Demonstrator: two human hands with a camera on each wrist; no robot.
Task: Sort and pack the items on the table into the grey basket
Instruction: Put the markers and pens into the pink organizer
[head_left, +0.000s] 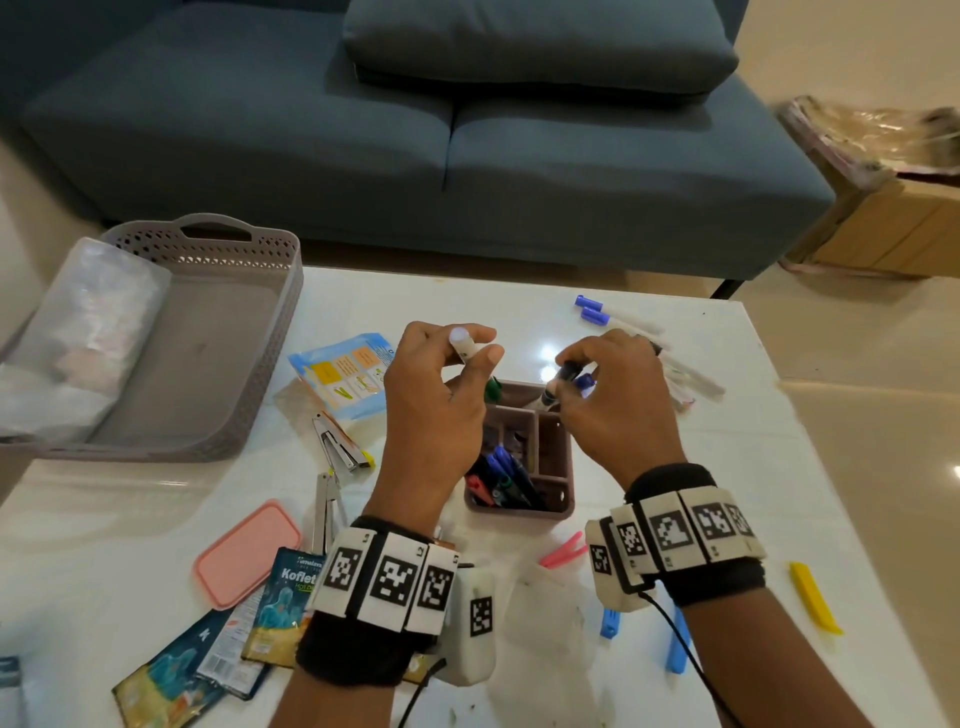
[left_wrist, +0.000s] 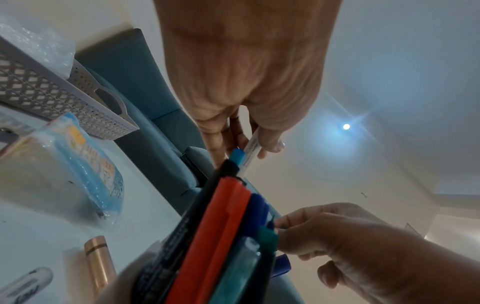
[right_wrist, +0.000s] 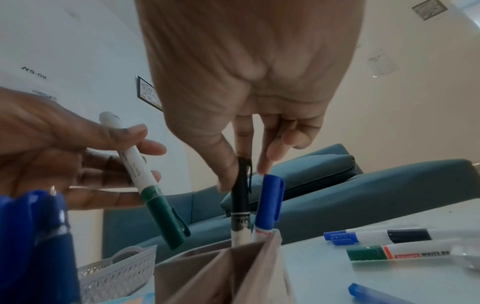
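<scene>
Counts of items before you.
You have one grey basket, one pink lid, two staplers, one yellow clip.

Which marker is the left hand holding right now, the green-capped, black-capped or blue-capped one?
The green-capped marker: the left hand grips its white barrel, cap down. The black-capped marker is pinched by the right hand; the blue-capped marker stands beside it.

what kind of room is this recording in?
Most likely a home living room. A blue-grey sofa with a loose cushion stands right behind a low white table, and the floor is glossy cream tile. The table holds household clutter: markers, medicine sachets, clips.
</scene>
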